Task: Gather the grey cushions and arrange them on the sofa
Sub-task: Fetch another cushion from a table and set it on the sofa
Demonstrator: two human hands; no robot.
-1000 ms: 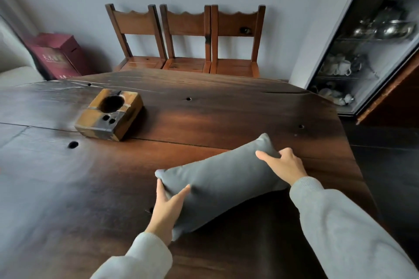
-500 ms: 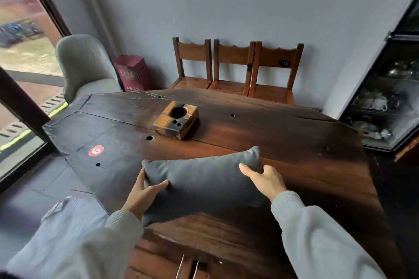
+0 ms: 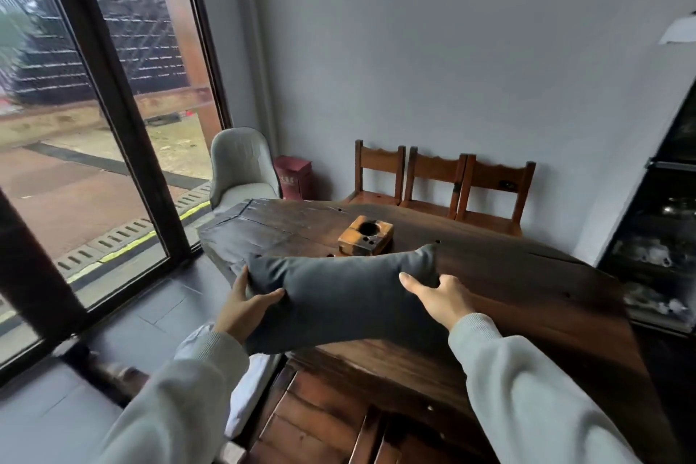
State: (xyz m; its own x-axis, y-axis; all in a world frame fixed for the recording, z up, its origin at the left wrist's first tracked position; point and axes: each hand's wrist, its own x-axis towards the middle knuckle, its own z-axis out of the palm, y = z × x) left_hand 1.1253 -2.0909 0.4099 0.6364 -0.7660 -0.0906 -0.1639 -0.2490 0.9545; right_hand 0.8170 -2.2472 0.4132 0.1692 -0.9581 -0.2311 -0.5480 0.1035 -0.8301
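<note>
A long grey cushion [image 3: 339, 298] is held up off the dark wooden table [image 3: 527, 286], over its near left corner. My left hand [image 3: 244, 309] grips the cushion's left end, thumb on top and fingers underneath. My right hand [image 3: 440, 298] clasps the right end just below its upper corner. The cushion sags slightly in the middle and hides part of the table edge. No sofa is in view.
A wooden block with a round hole [image 3: 365, 235] sits on the table behind the cushion. Three wooden chairs [image 3: 444, 181] line the far wall. A grey upholstered chair [image 3: 241, 169] and a red box [image 3: 293, 177] stand by the tall window. A glass cabinet [image 3: 663, 237] fills the right.
The cushion has been lifted off the table and carried back and left with both hands. The camera has pulled away and turned left, bringing the window into view.
</note>
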